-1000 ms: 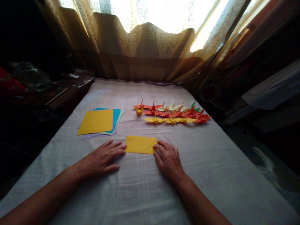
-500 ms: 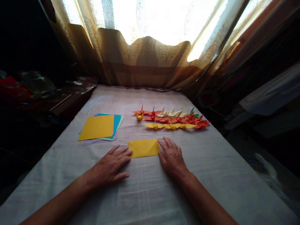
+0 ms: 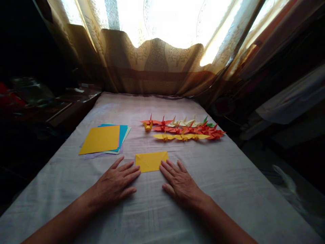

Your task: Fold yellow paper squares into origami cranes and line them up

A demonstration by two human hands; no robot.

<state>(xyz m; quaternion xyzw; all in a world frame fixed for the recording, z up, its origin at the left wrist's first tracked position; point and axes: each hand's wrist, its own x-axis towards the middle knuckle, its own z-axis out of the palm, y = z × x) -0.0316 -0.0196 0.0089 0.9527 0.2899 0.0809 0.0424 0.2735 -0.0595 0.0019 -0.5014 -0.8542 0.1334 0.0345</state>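
Observation:
A yellow sheet of origami paper, folded into a flat rectangle with crease lines, lies on the cloth-covered table in front of me. My left hand rests flat with its fingers apart, the fingertips touching the paper's lower left corner. At the opposite end, my right hand lies open, its fingertips on the lower right part of the paper. Neither hand grips anything.
Left of the hands is a stack of square coloured papers, yellow on top. Rows of folded paper cranes, including yellow ones and red ones, stand farther back on the right. A curtain hangs beyond the table.
My right hand has shifted down and inward from the paper's right edge onto its lower right corner. The left hand stays at the left end. The whole view has shifted slightly.

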